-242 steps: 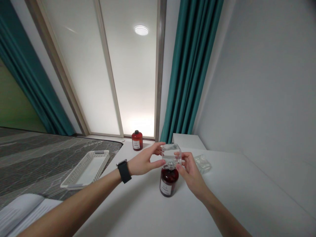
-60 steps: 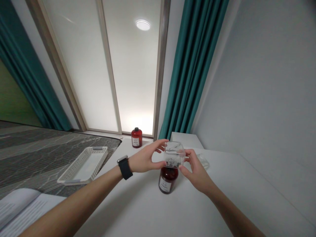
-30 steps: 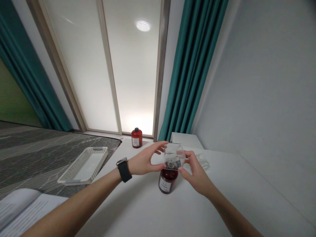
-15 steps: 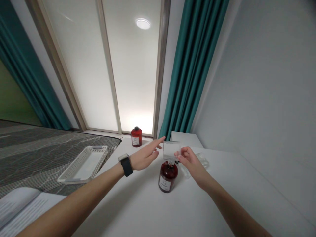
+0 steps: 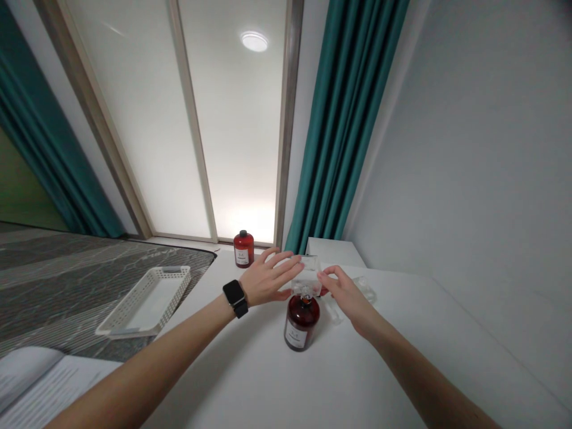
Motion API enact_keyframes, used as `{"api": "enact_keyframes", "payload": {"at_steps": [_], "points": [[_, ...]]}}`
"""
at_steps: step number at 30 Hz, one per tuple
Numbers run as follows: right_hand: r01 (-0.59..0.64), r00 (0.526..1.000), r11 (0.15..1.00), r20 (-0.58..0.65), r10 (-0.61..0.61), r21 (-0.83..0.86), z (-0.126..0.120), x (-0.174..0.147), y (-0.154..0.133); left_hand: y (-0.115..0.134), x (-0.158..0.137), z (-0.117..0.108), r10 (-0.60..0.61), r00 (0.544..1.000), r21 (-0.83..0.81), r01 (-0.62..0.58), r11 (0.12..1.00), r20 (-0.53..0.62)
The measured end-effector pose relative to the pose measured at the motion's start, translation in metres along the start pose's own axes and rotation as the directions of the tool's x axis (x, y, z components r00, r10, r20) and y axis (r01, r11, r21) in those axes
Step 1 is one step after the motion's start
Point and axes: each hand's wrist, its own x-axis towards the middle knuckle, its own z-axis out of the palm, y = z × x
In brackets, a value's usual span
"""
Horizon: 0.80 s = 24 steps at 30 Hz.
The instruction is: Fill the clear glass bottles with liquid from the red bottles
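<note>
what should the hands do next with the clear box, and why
Perhaps close the left hand on the clear box to steady it: the left fingers are spread rather than gripping, while the right hand pinches only its right side.

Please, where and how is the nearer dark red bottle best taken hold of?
I would grip the bottle by its round body, below the shoulder, from the right: it stands upright, that flank looks free, and the clear box in the right hand overlaps its neck in view.
</note>
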Motion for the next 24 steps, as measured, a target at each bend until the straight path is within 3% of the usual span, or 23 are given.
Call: {"api": "enact_keyframes", "payload": {"at_steps": [5, 13, 19, 24], "points": [[0.015, 0.998, 0.997, 0.056, -0.011, -0.075, -0.004, 0.002, 0.000, -0.001, -0.003, -0.002, -0.056, 0.998, -0.034, 0.055, 0.998, -0.023], [0.043, 0.995, 0.997, -0.086, -0.048, -0.061, -0.024, 0.000, 0.028, 0.001, -0.012, -0.007, -0.217, 0.975, -0.130, 0.210, 0.969, -0.049], [0.131, 0.970, 0.983, -0.187, -0.153, -0.125, -0.030, -0.004, 0.062, 0.002, -0.028, 0.006, -0.455, 0.885, -0.308, 0.407, 0.860, -0.102], [0.146, 0.942, 0.941, -0.248, -0.226, -0.304, -0.028, -0.010, 0.092, -0.001, -0.040, 0.016, -0.543, 0.835, -0.417, 0.464, 0.781, -0.086]]}}
